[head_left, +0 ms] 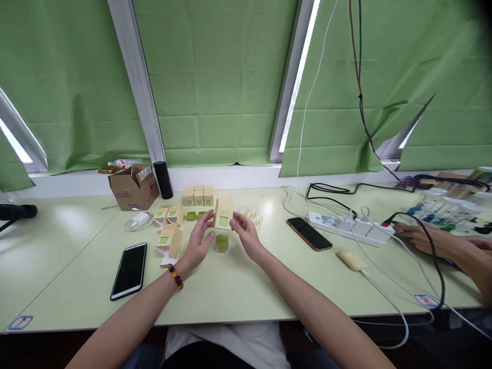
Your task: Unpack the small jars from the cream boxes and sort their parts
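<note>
A small tan carton with a green window is being held between a person's two hands, just beyond a green-lidded jar sitting on the counter. The fingers of the right hand are pinching its lower right side; those of the left hand are touching its left edge, the thumb spreading wide. Near the left hand, open cartons are lying in a cluster, while three closed cartons are standing in a row behind. Clear containers are resting beyond the right hand. Farther out, a white-edged phone is lying at left, and a second phone is lying at right beside a white power strip. At far right, a co-worker's hand is reaching over the counter.
</note>
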Demonstrator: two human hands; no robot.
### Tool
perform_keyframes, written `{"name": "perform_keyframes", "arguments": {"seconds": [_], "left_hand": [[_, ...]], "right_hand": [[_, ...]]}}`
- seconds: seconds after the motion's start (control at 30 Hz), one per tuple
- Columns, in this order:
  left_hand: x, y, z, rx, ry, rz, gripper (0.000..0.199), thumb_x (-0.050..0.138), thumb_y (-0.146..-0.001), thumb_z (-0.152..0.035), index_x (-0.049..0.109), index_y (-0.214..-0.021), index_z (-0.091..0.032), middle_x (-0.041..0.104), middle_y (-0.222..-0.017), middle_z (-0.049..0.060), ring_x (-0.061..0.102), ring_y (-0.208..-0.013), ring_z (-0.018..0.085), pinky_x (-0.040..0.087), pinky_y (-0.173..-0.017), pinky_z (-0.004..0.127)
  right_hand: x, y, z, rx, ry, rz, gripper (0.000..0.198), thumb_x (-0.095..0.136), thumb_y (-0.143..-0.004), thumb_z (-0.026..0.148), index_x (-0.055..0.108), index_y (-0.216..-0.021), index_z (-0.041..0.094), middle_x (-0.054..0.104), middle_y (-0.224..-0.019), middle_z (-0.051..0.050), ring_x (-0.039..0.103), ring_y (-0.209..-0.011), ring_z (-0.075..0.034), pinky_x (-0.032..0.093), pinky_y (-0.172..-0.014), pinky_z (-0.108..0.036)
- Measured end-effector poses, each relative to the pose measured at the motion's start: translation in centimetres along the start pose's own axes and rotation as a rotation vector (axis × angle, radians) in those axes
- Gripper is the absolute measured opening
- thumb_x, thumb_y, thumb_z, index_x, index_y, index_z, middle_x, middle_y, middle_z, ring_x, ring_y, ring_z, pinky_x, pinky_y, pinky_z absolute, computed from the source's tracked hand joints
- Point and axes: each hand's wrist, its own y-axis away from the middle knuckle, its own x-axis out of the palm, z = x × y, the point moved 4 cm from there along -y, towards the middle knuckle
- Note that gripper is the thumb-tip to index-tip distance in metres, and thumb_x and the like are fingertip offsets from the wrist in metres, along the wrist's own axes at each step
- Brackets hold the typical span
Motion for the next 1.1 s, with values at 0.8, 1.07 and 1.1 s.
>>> {"name": "perform_keyframes", "arguments": {"seconds": [0.8,1.07,1.1], "left_hand": [[0.0,0.0,0.1,0.089,-0.108,0.004,0.054,0.06,-0.1,-0.039,0.044,-0.151,-0.026,0.048,-0.156,0.012,0.046,-0.144,0.03,0.035,-0.122,0.047],[-0.2,-0.2,0.3,0.077,-0.104,-0.024,0.048,0.062,-0.095,-0.032,0.048,-0.141,-0.024,0.054,-0.142,0.012,0.052,-0.132,0.029,0.041,-0.114,0.046],[-0.3,-0.2,0.3,0.074,-0.107,-0.026,0.049,0.062,-0.094,-0.028,0.048,-0.14,-0.024,0.055,-0.14,0.012,0.053,-0.131,0.029,0.042,-0.113,0.046]], "right_hand": [[0.6,0.0,-1.3,-0.013,0.123,0.067,0.059,0.076,-0.082,0.064,0.056,-0.124,0.027,0.078,-0.112,-0.009,0.072,-0.108,-0.027,0.055,-0.095,-0.044],[0.8,0.4,-1.5,0.014,0.158,0.09,0.06,0.078,-0.082,0.06,0.053,-0.125,0.025,0.079,-0.106,-0.008,0.073,-0.106,-0.027,0.054,-0.093,-0.043],[0.8,0.4,-1.5,0.013,0.157,0.092,0.061,0.079,-0.082,0.06,0.054,-0.125,0.025,0.079,-0.107,-0.009,0.073,-0.107,-0.027,0.055,-0.093,-0.043]]}}
